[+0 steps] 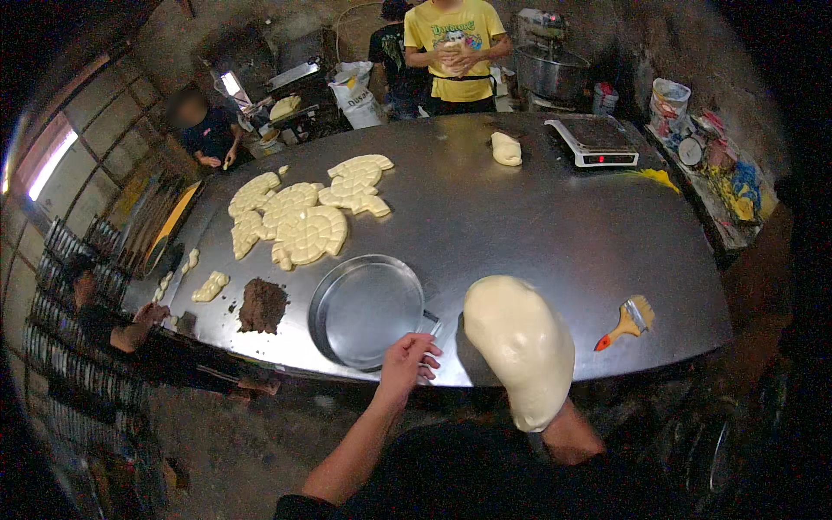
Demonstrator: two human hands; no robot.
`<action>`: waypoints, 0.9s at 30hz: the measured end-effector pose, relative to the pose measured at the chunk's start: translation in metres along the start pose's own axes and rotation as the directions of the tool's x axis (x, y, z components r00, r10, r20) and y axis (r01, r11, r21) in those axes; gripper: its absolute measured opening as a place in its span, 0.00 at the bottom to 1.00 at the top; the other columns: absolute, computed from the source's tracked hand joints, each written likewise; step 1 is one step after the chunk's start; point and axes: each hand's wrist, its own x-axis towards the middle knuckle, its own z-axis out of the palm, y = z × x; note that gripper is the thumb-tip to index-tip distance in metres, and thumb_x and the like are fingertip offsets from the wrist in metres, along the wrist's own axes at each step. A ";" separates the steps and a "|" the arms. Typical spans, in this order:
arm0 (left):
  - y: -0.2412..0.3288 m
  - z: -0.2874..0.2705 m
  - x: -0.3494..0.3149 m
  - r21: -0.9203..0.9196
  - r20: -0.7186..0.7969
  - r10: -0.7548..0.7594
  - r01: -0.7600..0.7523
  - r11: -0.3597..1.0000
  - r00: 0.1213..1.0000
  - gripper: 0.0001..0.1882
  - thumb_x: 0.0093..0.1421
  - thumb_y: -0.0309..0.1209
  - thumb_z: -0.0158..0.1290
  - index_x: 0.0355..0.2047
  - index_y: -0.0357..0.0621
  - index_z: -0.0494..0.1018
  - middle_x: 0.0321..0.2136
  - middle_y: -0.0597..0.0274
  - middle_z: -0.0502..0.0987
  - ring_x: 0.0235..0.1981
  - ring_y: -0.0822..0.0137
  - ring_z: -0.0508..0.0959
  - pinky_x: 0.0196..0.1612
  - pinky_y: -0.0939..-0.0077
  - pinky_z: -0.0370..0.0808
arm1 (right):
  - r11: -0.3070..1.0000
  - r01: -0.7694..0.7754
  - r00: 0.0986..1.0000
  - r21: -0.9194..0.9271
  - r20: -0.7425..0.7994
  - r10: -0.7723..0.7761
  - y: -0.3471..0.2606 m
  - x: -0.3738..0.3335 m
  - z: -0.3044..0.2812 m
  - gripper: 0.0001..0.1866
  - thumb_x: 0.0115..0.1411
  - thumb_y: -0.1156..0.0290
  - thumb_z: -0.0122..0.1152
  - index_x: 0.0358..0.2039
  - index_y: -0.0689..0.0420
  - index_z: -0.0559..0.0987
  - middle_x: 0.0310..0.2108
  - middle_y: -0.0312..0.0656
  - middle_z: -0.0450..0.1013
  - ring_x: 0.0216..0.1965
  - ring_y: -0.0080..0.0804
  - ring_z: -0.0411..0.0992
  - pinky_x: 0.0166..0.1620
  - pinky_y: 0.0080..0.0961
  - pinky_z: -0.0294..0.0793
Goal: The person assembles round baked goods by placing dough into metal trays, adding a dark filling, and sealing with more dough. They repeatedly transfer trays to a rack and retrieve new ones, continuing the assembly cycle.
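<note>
Your left hand (409, 360) had its fingers loosely bent and apart, near the round pan's (368, 303) edge. Your right hand was hidden by the dough mass (520, 338); its grip could not be told. Dough hung over the right wrist, at the table's near edge: pale yellow, smooth, glossy, tapering toward you. The dark metal table (451, 217) bore a brush (631, 321), a brown crumbly heap (263, 305) and scored dough slabs (310, 234); a yellow-shirted person (455, 52) stood beyond.
</note>
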 end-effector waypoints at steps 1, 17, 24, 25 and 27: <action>-0.015 -0.013 -0.005 0.005 -0.035 -0.020 0.020 1.000 0.999 0.25 0.71 0.49 0.41 0.59 0.44 0.65 0.45 0.56 0.77 0.37 0.65 0.78 0.42 0.69 0.77 | 0.998 0.007 1.000 -0.055 0.016 -0.006 0.006 -0.008 0.007 0.28 0.64 0.56 0.53 0.63 0.50 0.65 0.58 0.50 0.67 0.57 0.46 0.67 0.57 0.38 0.69; -0.049 -0.128 -0.160 -0.764 0.006 0.112 -0.068 0.641 0.994 0.45 0.63 0.67 0.34 0.63 0.38 0.58 0.56 0.48 0.70 0.55 0.56 0.73 0.58 0.54 0.70 | 0.655 0.193 0.966 -0.731 0.258 0.003 0.048 -0.083 0.092 0.33 0.59 0.52 0.57 0.65 0.37 0.62 0.62 0.55 0.61 0.60 0.57 0.62 0.58 0.45 0.68; -0.062 -0.201 -0.160 -0.560 -0.281 -0.145 -0.039 0.828 0.949 0.37 0.68 0.59 0.39 0.64 0.44 0.57 0.47 0.47 0.76 0.47 0.57 0.78 0.49 0.61 0.75 | 0.248 0.628 0.770 -0.738 0.636 -0.058 -0.003 -0.020 0.180 0.36 0.57 0.50 0.59 0.66 0.32 0.60 0.63 0.57 0.58 0.61 0.62 0.60 0.59 0.48 0.68; -0.060 -0.210 -0.160 -0.595 -0.327 -0.159 -0.072 0.800 0.932 0.29 0.69 0.51 0.43 0.60 0.41 0.63 0.43 0.51 0.78 0.43 0.61 0.79 0.43 0.67 0.77 | 0.168 0.715 0.695 -0.679 0.717 -0.054 -0.006 -0.002 0.202 0.36 0.57 0.50 0.59 0.66 0.31 0.60 0.64 0.57 0.58 0.61 0.63 0.60 0.59 0.48 0.68; -0.054 -0.224 -0.152 -0.489 -0.434 -0.047 -0.192 0.851 0.900 0.25 0.69 0.47 0.44 0.56 0.40 0.66 0.41 0.54 0.79 0.40 0.63 0.80 0.41 0.69 0.77 | 0.011 0.851 0.526 -0.526 0.851 -0.011 0.006 0.036 0.244 0.37 0.57 0.50 0.59 0.67 0.30 0.60 0.64 0.57 0.57 0.61 0.64 0.59 0.59 0.49 0.67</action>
